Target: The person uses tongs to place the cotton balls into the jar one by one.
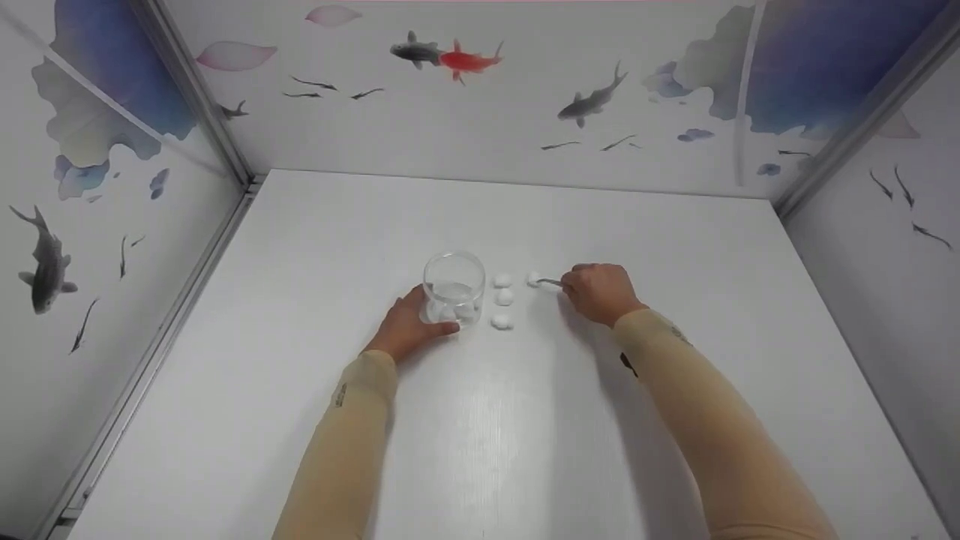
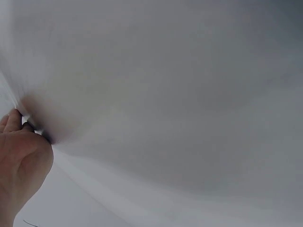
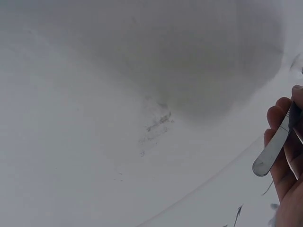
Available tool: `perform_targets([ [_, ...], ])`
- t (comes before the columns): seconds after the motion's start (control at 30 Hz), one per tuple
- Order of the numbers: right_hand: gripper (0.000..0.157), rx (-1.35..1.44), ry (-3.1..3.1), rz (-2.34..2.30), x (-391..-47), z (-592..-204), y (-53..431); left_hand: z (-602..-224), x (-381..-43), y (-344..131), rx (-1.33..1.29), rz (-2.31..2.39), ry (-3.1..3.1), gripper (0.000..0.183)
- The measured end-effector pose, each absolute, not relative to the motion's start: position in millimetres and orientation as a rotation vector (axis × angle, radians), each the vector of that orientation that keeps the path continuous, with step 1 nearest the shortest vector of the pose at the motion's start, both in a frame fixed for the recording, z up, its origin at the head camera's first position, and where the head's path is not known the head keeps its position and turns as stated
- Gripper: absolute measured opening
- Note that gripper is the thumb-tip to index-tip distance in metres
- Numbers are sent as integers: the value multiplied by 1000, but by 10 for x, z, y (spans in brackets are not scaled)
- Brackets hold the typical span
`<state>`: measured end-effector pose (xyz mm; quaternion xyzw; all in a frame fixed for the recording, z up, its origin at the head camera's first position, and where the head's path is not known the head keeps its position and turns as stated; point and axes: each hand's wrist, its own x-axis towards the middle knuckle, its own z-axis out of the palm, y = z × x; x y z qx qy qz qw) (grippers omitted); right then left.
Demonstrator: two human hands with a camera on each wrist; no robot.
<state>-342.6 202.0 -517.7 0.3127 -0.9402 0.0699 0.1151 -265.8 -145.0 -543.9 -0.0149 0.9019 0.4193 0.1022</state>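
Note:
My left hand (image 1: 409,326) holds a clear glass jar (image 1: 454,274) low on its side, thumb along the near side and fingers round the left. A few cotton balls (image 1: 448,313) show through the bottom of the jar. In the right hand (image 1: 602,291) is a pair of metal tweezers (image 3: 272,152), gripped between thumb and fingers, with the blunt end showing in the right wrist view. The tweezers' tips point left and meet a cotton ball (image 1: 533,279). Three more cotton balls (image 1: 505,298) lie in a rough column between the jar and the tweezers.
Everything stands on a white tabletop (image 1: 480,450). Panels printed with fish and lily leaves (image 1: 480,112) rise at the back and both sides, with metal posts (image 1: 217,112) at the corners. Both forearms wear beige sleeves (image 1: 337,450).

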Motion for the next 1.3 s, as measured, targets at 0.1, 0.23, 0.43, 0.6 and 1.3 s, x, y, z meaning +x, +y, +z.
perform_targets([
  [0.1, 8, 915, -2749, 235, -3401, -5145, 2039, -5456, -2669, -1453, -59, 1231, 2662, 103],
  [0.23, 10, 906, -2752, 264, -3369, -5109, 2061, -5471, -2676, -1456, -66, 1219, 2664, 102],
  [0.43, 12, 894, -2751, 299, -3331, -5095, 2089, -5447, -2657, -1442, -79, 1221, 2656, 103],
  [0.6, 10, 908, -2723, 301, -3297, -5068, 2098, -5444, -2652, -1456, -62, 1226, 2653, 105],
  [1.3, 9, 966, -2642, 324, -3200, -4933, 2047, -5485, -2675, -1455, -28, 1223, 2677, 105],
])
